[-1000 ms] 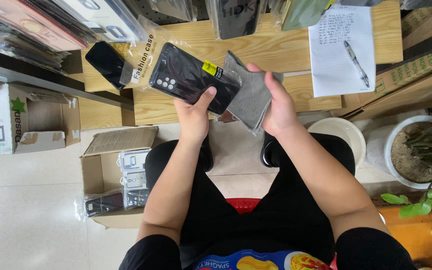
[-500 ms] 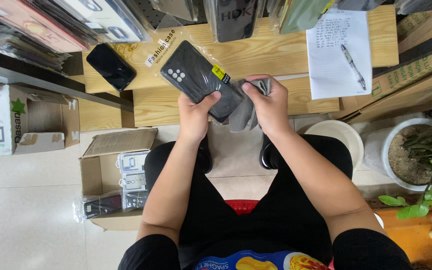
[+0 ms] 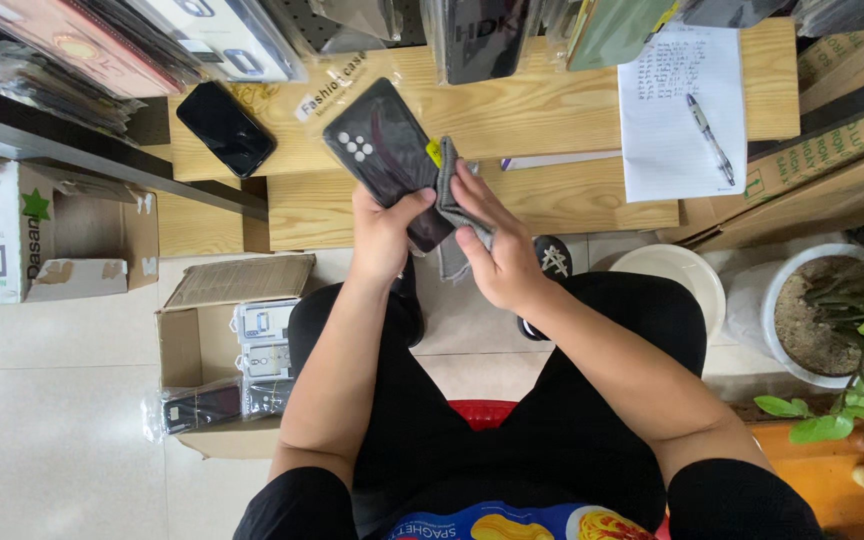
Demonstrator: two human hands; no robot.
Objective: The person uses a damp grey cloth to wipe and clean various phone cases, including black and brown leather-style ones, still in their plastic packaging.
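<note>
My left hand grips the lower end of a black phone case sealed in a clear plastic sleeve, tilted up to the left over the wooden desk. My right hand holds a folded grey cloth and presses it against the case's right edge, beside a small yellow sticker. Both hands hover above my lap in front of the desk edge.
A black phone lies on the desk at left. A handwritten sheet with a pen lies at right. An open cardboard box of packaged cases sits on the floor left; a white bucket and potted plant stand right.
The grey cloth, spread open a second ago, is now folded and pressed to the case's right edge. The case has tilted more upright and shifted slightly toward me.
</note>
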